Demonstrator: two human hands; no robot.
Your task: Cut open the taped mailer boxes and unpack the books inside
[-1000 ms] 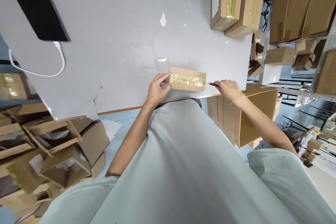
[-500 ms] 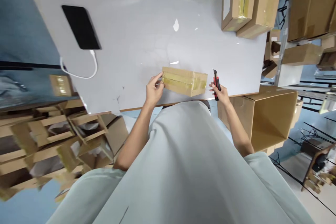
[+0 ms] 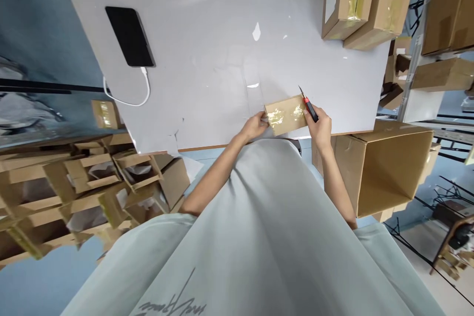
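By the near edge of the tabletop (image 3: 207,79), the left hand (image 3: 255,126) pinched the left end of a taped cardboard box (image 3: 285,117); at its right end, the right hand (image 3: 320,126) clasped a utility knife (image 3: 310,109).

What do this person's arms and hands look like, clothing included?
The left hand and right hand wear no gloves; no watch shows. Loose, pale grey-green sleeves leave the forearms bare. The matching shirt bears dark, script-like lettering.
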